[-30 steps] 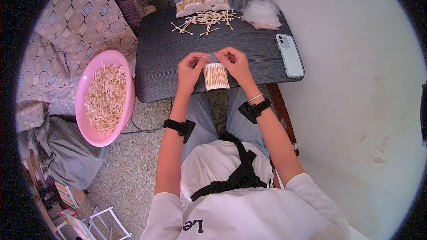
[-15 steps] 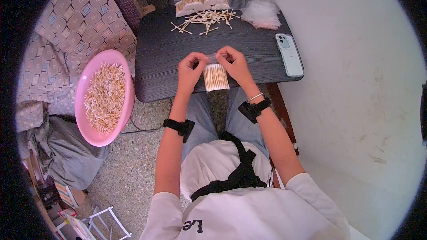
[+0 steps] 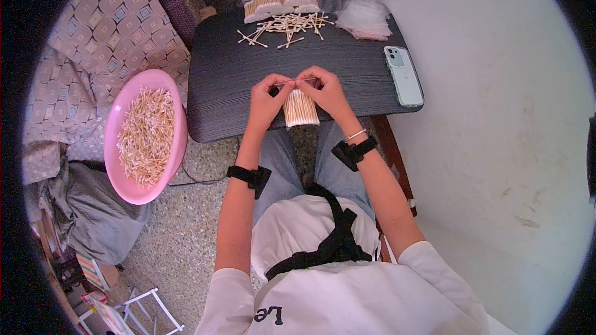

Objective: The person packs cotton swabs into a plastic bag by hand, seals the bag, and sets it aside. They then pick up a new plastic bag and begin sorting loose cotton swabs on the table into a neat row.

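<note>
A clear plastic bag packed with cotton swabs (image 3: 301,109) hangs at the near edge of the dark table (image 3: 230,80). Its top edge is pinched by my left hand (image 3: 270,94) and my right hand (image 3: 326,92), thumbs and fingertips close together at the middle. The swabs stand side by side in the bag, white tips at the bottom. Fingers cover part of the bag's upper end.
Loose cotton swabs (image 3: 292,23) lie scattered toward the back of the table, before several filled bags (image 3: 268,2). Empty clear bags (image 3: 365,20) are stacked at the back right, and a phone (image 3: 405,77) lies near the right edge. At left is a pink basin (image 3: 112,149) of swabs.
My hands have drawn closer together along the bag's top edge, the thumbs now nearly meeting. The bag stays in almost the same place.
</note>
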A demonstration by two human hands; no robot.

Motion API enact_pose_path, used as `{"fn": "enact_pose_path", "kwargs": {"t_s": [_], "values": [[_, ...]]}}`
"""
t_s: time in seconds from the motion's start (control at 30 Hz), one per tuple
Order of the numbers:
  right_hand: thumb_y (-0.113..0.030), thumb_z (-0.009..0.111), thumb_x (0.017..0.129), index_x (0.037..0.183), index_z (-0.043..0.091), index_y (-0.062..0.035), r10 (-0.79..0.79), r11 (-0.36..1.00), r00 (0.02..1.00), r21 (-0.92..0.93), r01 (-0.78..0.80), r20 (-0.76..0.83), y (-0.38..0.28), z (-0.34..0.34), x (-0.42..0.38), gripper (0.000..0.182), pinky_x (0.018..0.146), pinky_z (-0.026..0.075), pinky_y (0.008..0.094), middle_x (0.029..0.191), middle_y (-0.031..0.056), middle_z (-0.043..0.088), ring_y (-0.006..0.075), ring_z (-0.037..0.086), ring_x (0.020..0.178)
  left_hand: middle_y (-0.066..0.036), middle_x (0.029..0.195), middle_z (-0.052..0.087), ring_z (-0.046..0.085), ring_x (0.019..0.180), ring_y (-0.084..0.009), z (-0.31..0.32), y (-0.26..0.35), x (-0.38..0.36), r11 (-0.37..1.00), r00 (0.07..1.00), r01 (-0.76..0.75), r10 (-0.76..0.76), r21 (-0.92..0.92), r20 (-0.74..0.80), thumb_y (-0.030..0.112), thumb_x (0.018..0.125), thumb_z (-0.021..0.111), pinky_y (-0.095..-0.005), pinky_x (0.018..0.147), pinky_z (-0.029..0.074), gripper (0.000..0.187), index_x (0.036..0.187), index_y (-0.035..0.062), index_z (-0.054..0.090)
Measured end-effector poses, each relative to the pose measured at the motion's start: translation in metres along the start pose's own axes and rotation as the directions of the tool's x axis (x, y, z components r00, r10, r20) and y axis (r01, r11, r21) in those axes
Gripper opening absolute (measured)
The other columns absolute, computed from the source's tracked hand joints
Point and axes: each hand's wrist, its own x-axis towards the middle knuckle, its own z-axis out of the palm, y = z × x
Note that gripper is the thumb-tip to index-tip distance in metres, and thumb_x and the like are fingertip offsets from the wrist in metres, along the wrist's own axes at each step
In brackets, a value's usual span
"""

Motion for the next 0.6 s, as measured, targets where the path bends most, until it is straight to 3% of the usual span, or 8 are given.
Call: {"fn": "enact_pose_path", "kwargs": {"t_s": [0.2, 0.4, 0.6], "values": [[-0.014, 0.069, 0.083, 0.088, 0.066, -0.0022, -0.004, 0.999, 1.000, 0.052, 0.004, -0.007, 0.006, 0.002, 0.001, 0.013, 0.061, 0.047, 0.0246, 0.081, 0.0035, 0.066, 0.0088, 0.059, 0.069, -0.002, 0.083, 0.068, 0.060, 0.078, -0.0076, 0.001, 0.001, 0.001, 0.996, 0.999, -0.048, 0.048, 0.071, 0.006, 0.013, 0.084, 0.070, -0.0236, 0.072, 0.046, 0.012, 0.088, 0.0011, 0.070], [-0.013, 0.070, 0.084, 0.090, 0.066, -0.0008, 0.054, 0.979, 0.997, 0.197, -0.042, -0.057, 0.010, 0.002, 0.001, 0.014, 0.065, 0.049, 0.0234, 0.082, 0.0026, 0.067, 0.0072, 0.060, 0.073, -0.003, 0.090, 0.068, 0.061, 0.082, -0.0087, -0.001, 0.008, -0.002, 0.974, 0.994, 0.086, -0.098, -0.210, -0.048, 0.007, 0.088, 0.065, -0.0235, 0.076, 0.048, 0.011, 0.096, -0.0014, 0.067], [-0.013, 0.070, 0.085, 0.091, 0.066, -0.0002, 0.091, 0.974, 0.994, 0.212, -0.076, -0.064, 0.007, -0.002, 0.001, 0.015, 0.068, 0.050, 0.0238, 0.083, 0.0030, 0.067, 0.0076, 0.061, 0.075, -0.003, 0.090, 0.067, 0.061, 0.083, -0.0090, 0.000, 0.002, -0.001, 0.973, 0.995, 0.043, -0.063, -0.229, -0.083, 0.008, 0.088, 0.066, -0.0236, 0.077, 0.048, 0.011, 0.095, -0.0013, 0.065]]}}
